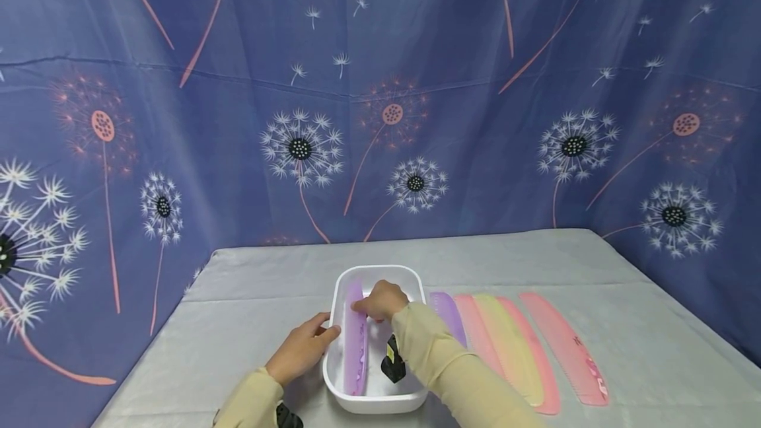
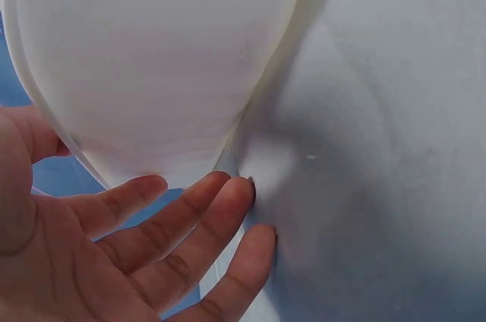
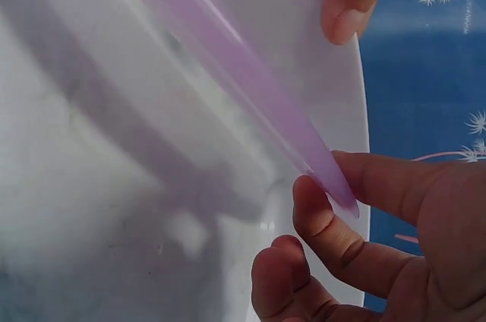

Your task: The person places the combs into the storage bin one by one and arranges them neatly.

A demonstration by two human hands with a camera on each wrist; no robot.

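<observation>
With my right hand [image 1: 383, 300] I hold the purple comb [image 1: 355, 349]: the thumb and 1 finger are clamped on it near its far end. The comb is inside the white box [image 1: 380, 404], lengthwise along the left side; I cannot tell if it touches the bottom. My left hand [image 1: 303, 349] is at the left rim, thumb over the edge, the other fingers apart along the outside wall. How hard they grip, I cannot tell.

From here, I think, the thin comb could turn or slip if my pinch becomes loose, because I hold it only near 1 end. If I press on the wall too strongly, the light-looking box may slide on the grey cloth [image 1: 250, 289].

To the right of the box, 4 combs lie close together: the 2nd purple comb [image 1: 448, 316], a pink comb [image 1: 475, 329], a yellow comb [image 1: 505, 342] and another pink comb [image 1: 549, 401]. The separate pink comb [image 1: 565, 349] lies farther right.

About writing: small dark marks are on my comb and on the separate pink comb, but they are too small to read. I can read no brand.
</observation>
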